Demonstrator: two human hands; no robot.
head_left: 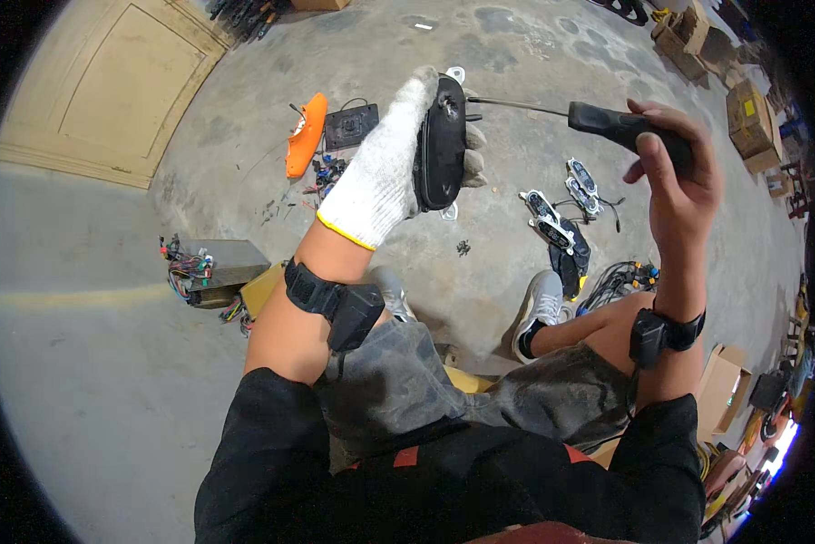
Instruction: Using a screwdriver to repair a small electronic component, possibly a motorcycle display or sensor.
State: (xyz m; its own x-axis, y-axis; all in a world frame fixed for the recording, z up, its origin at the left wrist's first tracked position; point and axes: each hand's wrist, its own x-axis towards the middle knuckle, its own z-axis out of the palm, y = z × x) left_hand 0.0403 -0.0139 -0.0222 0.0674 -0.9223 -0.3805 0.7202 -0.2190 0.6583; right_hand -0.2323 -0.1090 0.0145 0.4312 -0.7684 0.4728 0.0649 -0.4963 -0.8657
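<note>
My left hand [385,159], in a white knit glove with a yellow cuff edge, is wrapped round a long black oval plastic housing [444,154]. The housing is held upright above the floor, and white tabs stick out at its top and bottom ends. The bare fingers of my right hand [684,177] curl round the black handle of a screwdriver [602,121]. Its thin metal shaft points left, the tip at the housing's right edge near the top. Whether the tip touches the housing, I cannot tell.
On the concrete floor lie white-rimmed parts [552,225], a small pile of screws [463,247], an orange shell [307,136] and a black square panel [353,125]. A metal box [235,263] with wires stands left, a cable bundle [611,286] right. Cardboard boxes [752,127] line the right side.
</note>
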